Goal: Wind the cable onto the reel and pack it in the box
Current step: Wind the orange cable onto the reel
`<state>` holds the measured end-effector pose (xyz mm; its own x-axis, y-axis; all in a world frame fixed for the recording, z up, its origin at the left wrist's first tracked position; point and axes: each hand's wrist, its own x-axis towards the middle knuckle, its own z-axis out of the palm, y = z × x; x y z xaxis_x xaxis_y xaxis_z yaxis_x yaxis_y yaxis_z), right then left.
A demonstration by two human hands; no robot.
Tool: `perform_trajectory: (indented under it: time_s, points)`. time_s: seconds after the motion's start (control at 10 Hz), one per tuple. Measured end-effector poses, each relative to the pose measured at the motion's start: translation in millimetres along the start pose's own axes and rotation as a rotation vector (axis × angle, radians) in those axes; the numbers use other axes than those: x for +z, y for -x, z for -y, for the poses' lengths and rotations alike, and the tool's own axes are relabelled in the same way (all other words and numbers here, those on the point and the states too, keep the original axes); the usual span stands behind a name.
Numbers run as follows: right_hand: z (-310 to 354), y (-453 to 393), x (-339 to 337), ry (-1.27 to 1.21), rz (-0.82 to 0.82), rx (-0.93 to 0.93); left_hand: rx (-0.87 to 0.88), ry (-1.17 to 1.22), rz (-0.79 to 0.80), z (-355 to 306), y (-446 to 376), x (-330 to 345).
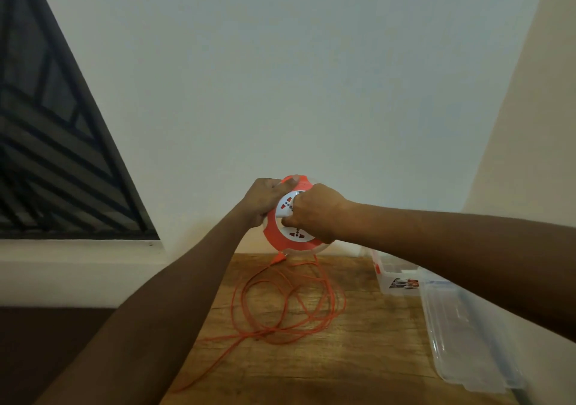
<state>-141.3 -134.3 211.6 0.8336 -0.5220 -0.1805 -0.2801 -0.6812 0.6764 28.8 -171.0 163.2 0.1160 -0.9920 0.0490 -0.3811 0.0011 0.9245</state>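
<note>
Holding the reel's rim, the left hand (265,200) steadies the reel (291,217) above the desk (374,342); the right hand (314,214) clenches its centre. Loose cable (293,305) hangs straight below, box (467,326) rightward.

Round orange reel (280,236) with white socket face, held upright above the wooden table, orange cable (293,308) hanging from its underside into loose tangled loops on the tabletop, clear plastic box (394,275) at the right.
</note>
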Motion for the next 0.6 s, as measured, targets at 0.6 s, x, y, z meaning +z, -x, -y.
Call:
perform_trajectory:
  time_s: [0.6]
  points:
    - [28.5, -17.7, 53.3, -0.821, -0.411, 0.725, 0.063, 0.242, -0.289, 12.6, 6.6, 23.7]
